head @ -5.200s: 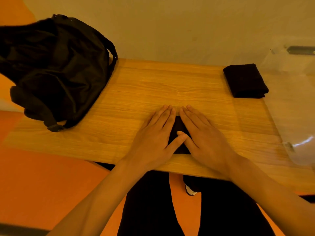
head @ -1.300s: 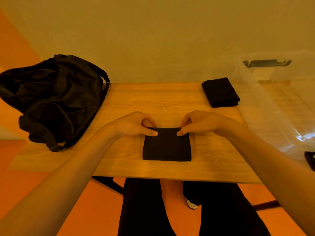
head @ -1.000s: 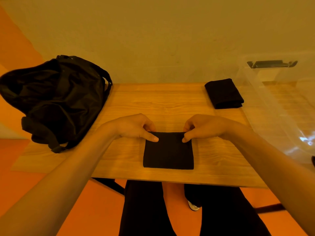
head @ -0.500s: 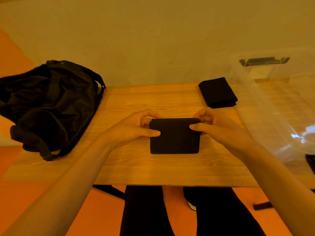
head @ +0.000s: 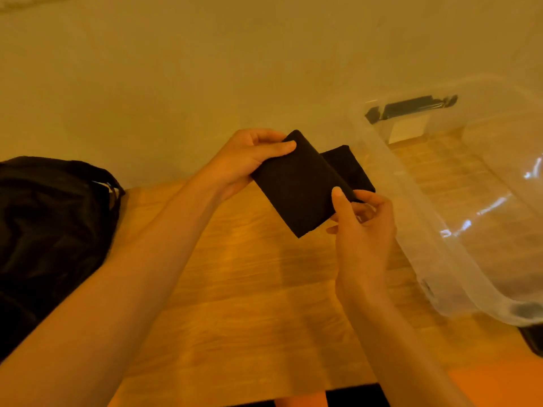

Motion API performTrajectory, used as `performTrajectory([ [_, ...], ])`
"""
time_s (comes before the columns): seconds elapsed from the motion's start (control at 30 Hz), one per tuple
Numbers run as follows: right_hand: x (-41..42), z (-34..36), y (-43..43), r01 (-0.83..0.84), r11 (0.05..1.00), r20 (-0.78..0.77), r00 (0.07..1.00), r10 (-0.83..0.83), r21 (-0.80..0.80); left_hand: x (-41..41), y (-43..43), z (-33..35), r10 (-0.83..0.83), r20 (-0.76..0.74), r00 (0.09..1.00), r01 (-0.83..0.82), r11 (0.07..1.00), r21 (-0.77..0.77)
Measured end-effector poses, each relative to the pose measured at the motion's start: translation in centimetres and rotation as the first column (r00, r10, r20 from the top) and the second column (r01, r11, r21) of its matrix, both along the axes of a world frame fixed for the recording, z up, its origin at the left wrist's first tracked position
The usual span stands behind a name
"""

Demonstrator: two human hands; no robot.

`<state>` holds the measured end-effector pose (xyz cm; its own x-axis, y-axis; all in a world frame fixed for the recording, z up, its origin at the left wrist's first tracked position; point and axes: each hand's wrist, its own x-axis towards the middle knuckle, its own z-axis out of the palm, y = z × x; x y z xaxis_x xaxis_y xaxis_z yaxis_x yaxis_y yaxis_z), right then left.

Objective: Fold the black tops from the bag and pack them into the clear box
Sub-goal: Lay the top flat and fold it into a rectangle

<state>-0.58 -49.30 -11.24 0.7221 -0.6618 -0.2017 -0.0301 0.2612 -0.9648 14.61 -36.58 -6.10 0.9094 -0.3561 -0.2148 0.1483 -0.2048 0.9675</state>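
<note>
The right hand pinches the near corner, and the left hand grips the far corner, of the folded black top between them above the counter; soft and light, it probably unfolds unless pinched across its layers.

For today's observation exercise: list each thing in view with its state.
Held black top: folded, above the table, gripped by left hand and right hand.
Second black top: folded, lying on the table.
Clear box: open, no lid on.
Black bag: slumped at the table's left end.
</note>
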Motion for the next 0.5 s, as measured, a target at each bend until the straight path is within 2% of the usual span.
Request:
performTrajectory([
  [0.23,3.1,0.0,-0.2,0.130,0.950,0.008,0.990,-0.138,0.285,6.5,-6.1,-1.6,-0.090,-0.054,0.994,0.095,0.991,0.095],
  [0.5,4.1,-0.7,-0.4,0.213,0.912,0.027,0.971,-0.237,0.350,8.6,-9.3,-4.7,-0.097,-0.093,0.991,0.105,0.991,0.085],
])
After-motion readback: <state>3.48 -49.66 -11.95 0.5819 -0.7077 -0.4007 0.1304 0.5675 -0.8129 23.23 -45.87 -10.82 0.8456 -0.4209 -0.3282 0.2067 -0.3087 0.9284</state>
